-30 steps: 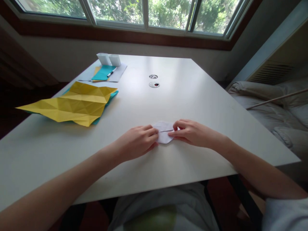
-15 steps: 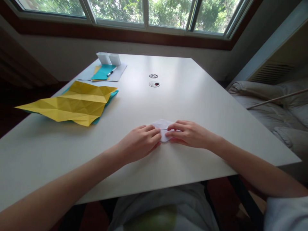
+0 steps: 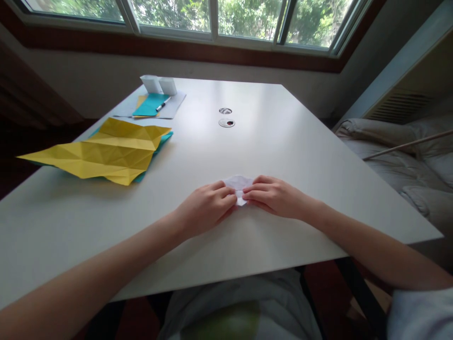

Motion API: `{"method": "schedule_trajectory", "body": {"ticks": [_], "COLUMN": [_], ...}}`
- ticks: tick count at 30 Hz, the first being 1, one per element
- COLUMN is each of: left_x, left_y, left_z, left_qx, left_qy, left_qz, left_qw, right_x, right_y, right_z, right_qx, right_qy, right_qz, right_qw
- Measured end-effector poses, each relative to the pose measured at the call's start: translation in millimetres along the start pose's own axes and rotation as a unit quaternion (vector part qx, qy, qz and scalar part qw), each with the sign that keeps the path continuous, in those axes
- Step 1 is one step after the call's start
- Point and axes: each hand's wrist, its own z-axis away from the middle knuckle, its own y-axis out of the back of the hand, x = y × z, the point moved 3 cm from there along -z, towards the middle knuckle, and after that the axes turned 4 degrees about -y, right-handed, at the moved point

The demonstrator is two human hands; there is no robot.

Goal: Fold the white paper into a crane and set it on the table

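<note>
Light, crisp paper (image 3: 239,182) to be held by its edges

The small folded white paper lies on the near part of the surface (image 3: 198,156), between the two hands. The left hand (image 3: 214,203) pinches its left side and the right hand (image 3: 271,196) its right, fingertips nearly meeting over it; how the undersides are held is hidden. It should weigh almost nothing, stiffer where layered, easily creased or torn by a hard tug. The outer edges look the best hold, with light, flat finger pressure keeping the layers from sliding.
</note>
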Motion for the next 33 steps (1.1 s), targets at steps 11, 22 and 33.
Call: {"method": "schedule_trajectory", "body": {"ticks": [11,22,33], "left_x": [0.3,-4.2,-16.5], "left_y": [0.7,-2.2,-1.3], "left_z": [-1.7,0.1,-1.8], "left_qx": [0.027,0.035,0.059], "left_qy": [-0.011,0.015,0.122], "left_qz": [-0.001,0.087,0.197], "left_qw": [1.000,0.996,0.971], "right_x": [4.4,11.5,15.9], "right_y": [-4.1,-2.1,-0.4], "right_z": [1.8,-1.5,-5.3], "right_qx": [-0.004,0.009,-0.004], "right_qy": [-0.049,-0.054,-0.139], "right_qz": [-0.058,-0.164,-0.219], "right_qw": [0.997,0.985,0.966]}}
